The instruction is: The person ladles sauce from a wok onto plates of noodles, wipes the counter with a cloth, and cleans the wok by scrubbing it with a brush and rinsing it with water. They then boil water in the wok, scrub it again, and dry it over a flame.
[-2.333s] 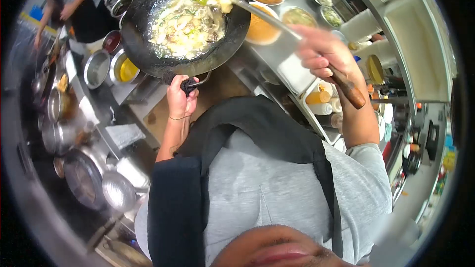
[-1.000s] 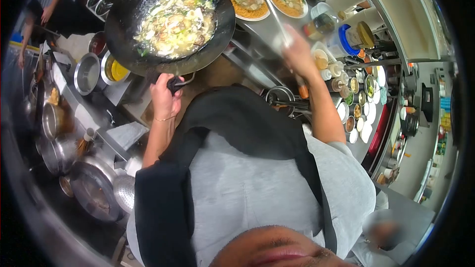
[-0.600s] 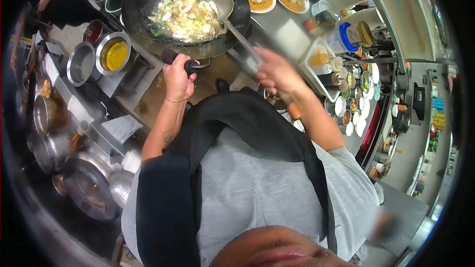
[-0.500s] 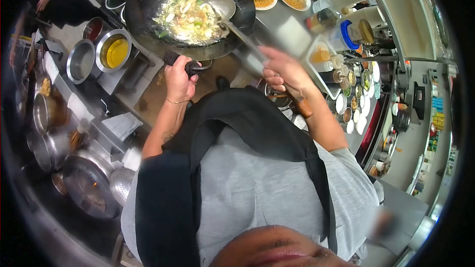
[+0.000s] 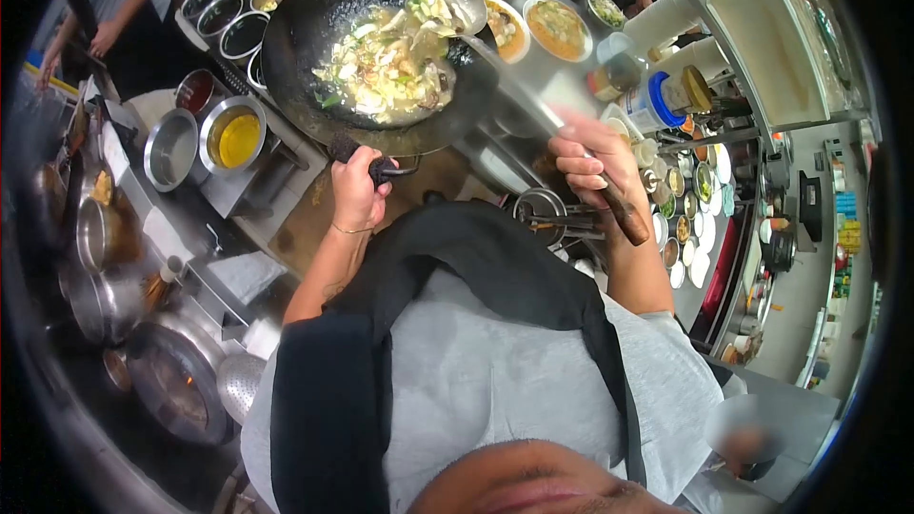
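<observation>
My left hand (image 5: 358, 192) grips the wrapped handle of a big black wok (image 5: 303, 36), held up and filled with pale sliced vegetables and greens in sauce. My right hand (image 5: 592, 164) is closed around the wooden grip of a long steel ladle (image 5: 455, 0). Its bowl is heaped with food and hangs over the wok's right rim. Right beside that rim sit plates (image 5: 558, 29) of orange noodles topped with vegetables, on the steel counter.
Steel bowls of sauces and yellow oil (image 5: 231, 136) stand left of the wok. Pots, a second wok (image 5: 171, 383) and a strainer fill the lower left. Small seasoning cups and jars (image 5: 678, 200) crowd the right. Another person in an apron (image 5: 124, 0) stands at top left.
The ladle dipped into the wok, scooped food and rose to the wok's right rim. My right hand slid back to the right. The wok stayed held up in my left hand.
</observation>
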